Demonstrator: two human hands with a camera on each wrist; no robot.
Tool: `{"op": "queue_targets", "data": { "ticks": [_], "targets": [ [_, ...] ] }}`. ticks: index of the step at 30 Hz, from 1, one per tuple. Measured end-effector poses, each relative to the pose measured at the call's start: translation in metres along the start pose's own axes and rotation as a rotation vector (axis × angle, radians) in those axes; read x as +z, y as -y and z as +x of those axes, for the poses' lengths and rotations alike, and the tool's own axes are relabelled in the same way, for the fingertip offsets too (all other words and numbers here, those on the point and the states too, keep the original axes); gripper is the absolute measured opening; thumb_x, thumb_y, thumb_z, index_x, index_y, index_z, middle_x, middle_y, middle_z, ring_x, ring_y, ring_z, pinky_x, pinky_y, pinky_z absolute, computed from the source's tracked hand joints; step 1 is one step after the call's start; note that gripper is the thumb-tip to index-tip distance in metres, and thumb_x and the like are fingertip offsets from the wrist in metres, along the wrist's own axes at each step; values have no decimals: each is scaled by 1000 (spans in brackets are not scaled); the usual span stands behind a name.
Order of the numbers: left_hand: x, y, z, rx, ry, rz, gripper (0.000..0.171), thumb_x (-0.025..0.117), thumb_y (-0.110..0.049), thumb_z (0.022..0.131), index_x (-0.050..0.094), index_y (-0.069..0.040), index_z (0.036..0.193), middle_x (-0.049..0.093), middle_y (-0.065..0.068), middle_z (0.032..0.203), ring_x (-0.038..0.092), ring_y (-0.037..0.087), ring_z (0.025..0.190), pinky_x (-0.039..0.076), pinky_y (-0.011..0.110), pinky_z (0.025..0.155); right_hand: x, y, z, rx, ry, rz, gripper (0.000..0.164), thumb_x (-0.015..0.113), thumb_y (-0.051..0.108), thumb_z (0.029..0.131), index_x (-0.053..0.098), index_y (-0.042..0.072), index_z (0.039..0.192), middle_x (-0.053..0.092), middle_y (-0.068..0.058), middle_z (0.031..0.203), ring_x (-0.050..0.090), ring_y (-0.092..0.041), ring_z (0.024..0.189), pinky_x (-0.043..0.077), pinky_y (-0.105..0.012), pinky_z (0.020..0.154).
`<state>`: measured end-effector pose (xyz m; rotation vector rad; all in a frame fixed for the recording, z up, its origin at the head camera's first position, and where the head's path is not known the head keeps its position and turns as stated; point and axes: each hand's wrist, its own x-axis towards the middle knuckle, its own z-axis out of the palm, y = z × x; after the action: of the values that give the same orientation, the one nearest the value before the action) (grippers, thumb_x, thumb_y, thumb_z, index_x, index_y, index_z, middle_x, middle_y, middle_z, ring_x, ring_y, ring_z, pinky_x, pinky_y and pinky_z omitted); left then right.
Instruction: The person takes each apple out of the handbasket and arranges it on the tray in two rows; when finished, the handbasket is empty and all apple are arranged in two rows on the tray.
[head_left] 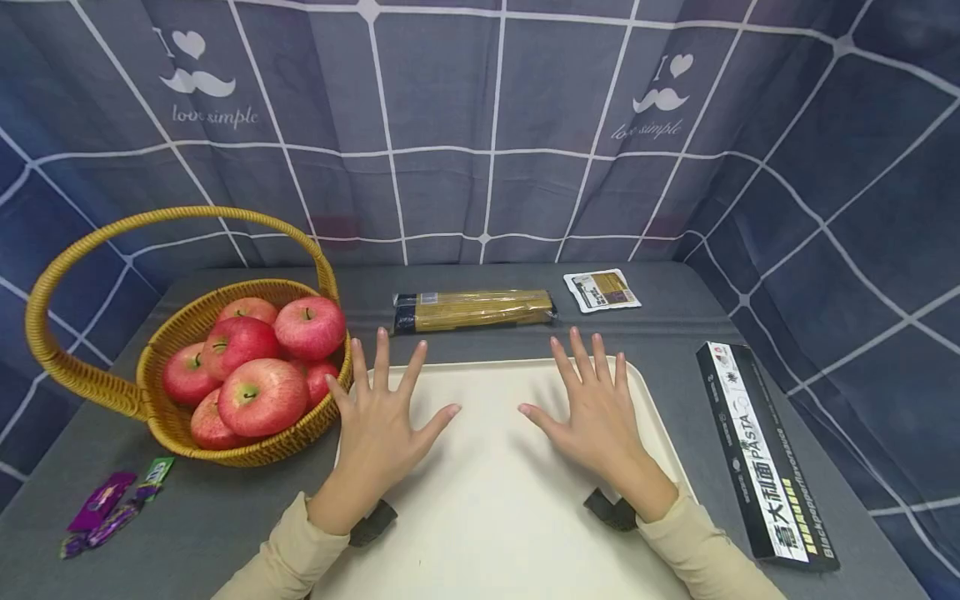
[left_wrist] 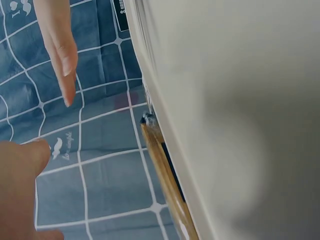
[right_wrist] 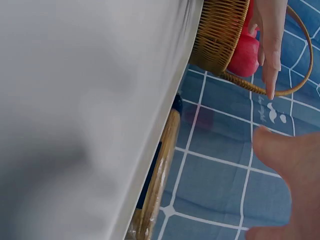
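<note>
Both hands hover palm down over a cream tray (head_left: 487, 500), fingers spread and holding nothing. My left hand (head_left: 384, 433) is over the tray's left side, close to a yellow wicker basket (head_left: 247, 454) of red apples (head_left: 262, 397). Over the right side is my right hand (head_left: 600, 421). Just behind the tray lies a clear packet of spaghetti (head_left: 480, 310) with dark ends. In the left wrist view, the left hand (left_wrist: 22, 185) shows at the lower left, with the tray filling the right; the right wrist view shows the right hand (right_wrist: 295, 175) at its lower right.
A long black pasta box (head_left: 765, 450) lies right of the tray. Behind, right of the spaghetti, is a small flat sachet (head_left: 602, 290). Purple and green wrapped sweets (head_left: 108, 508) lie in front of the basket. A checked cloth (head_left: 442, 92) hangs behind the grey table.
</note>
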<state>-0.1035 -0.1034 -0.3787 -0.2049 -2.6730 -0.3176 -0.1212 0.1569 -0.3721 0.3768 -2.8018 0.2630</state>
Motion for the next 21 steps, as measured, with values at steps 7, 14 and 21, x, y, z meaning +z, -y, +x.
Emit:
{"op": "queue_targets", "data": {
  "ticks": [7, 14, 21],
  "targets": [
    [-1, 1, 0, -38, 38, -19, 85, 52, -68, 73, 23, -31, 143, -9, 6, 154, -14, 37, 139, 3, 76, 95, 2, -1, -4, -5, 45, -3, 89, 47, 73, 73, 27, 22, 143, 18, -8, 152, 11, -34, 140, 7, -57, 109],
    [-7, 1, -2, -10, 32, -14, 83, 51, -66, 75, 22, -29, 144, -2, 9, 154, -7, 38, 139, 9, 71, 100, 1, 2, -6, -18, 29, 16, 85, 49, 71, 74, 31, 23, 142, 24, -9, 150, 18, -34, 139, 9, -57, 109],
    [-36, 11, -15, 32, -164, -155, 60, 62, -41, 77, 49, -15, 130, 38, 19, 140, 28, 38, 133, 25, 57, 103, 1, 21, -3, -124, -65, 53, 69, 55, 63, 76, 50, 18, 127, 52, -11, 128, 47, -28, 119, 27, -52, 102]
  ]
}}
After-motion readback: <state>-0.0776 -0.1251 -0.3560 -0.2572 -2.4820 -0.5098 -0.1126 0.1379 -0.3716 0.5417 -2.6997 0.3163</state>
